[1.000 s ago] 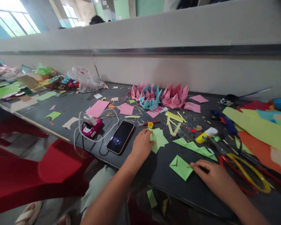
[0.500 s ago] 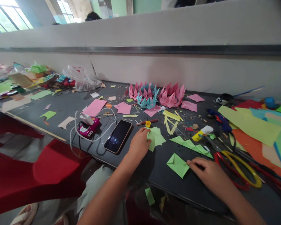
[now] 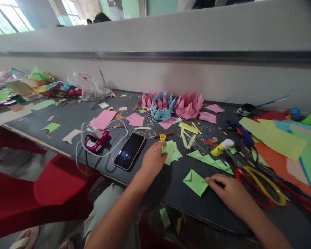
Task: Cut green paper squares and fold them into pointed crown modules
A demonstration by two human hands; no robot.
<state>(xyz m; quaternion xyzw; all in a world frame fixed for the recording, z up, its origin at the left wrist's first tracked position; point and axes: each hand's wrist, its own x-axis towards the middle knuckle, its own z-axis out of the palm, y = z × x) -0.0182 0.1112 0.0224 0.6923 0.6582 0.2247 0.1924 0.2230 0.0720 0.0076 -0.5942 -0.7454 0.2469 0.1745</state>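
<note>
My left hand [image 3: 153,157] is at the left edge of a loose stack of light green paper squares [image 3: 173,153], fingers bent and closed on that edge. A green paper square folded like an envelope [image 3: 196,182] lies flat near the table's front edge. My right hand [image 3: 226,188] pinches its right corner between thumb and fingertips, with the other fingers curled in. Just behind it lies a strip of joined green folded triangles [image 3: 209,161]. An uncapped yellow glue stick [image 3: 222,147] rests beyond the strip, and its yellow cap [image 3: 162,137] sits behind the squares.
A phone [image 3: 130,151] and a purple power adapter [image 3: 96,141] with cables lie left. Scissors [image 3: 265,183] with red and yellow handles, a blue glue gun [image 3: 240,132] and coloured sheets [image 3: 274,135] are right. Pink and blue folded-paper rings [image 3: 188,105] stand at the back.
The whole view has shifted very slightly. Both hands and the green papers keep the same places on the table.
</note>
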